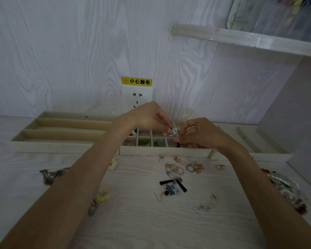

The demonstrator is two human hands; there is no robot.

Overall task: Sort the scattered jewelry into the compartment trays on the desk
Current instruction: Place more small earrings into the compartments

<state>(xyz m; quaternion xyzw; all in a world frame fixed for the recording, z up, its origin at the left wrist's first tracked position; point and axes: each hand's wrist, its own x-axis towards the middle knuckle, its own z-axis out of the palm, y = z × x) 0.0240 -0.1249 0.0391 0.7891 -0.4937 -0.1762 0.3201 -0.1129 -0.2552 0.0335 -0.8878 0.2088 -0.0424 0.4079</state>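
At the far left of the pale wood-grain desk [136, 221] we see a silvery chain tangle [51, 175] lying loose, just in front of the long-slot tray [48, 147], whose three lengthwise channels run toward the wall. Further right and nearer to us, a small yellow flower piece [102, 195] lies beside our left forearm, and a cream one [113, 165] peeks out just past that arm, close to the tray's front wall.

Our left hand [147, 117] hovers over the grid tray [167, 152], thumb and fingertips pinching a small white earring with blue pattern [172, 132] above the small square cells. Green pieces [144, 142] sit in a front-row cell below it, and red and blue beads show in a cell at the left, partly hidden by the wrist.

Our right hand [201, 133] is just beside the left, fingers curled in; its fingertips seem to pinch something small and dark [178, 144] hanging into a front cell, though we cannot tell what it is.

In front of the grid tray lies a cluster of rings [176, 169] with gold-coloured pieces [198, 167] just to their right. Nearer us lie black bar earrings [172, 183] and a matching blue-and-white earring [171, 188] touching them. A pale greenish earring [205, 207] lies further right. At the right edge, beside our right forearm, a heap of beaded bracelets [285, 187] in clear, pearl and red beads rests on the desk. A third tray [258, 153] extends behind that arm.

On the wall stands a white socket [137, 97] under a yellow warning label [136, 81], and a shelf [241, 40] juts out at upper right.
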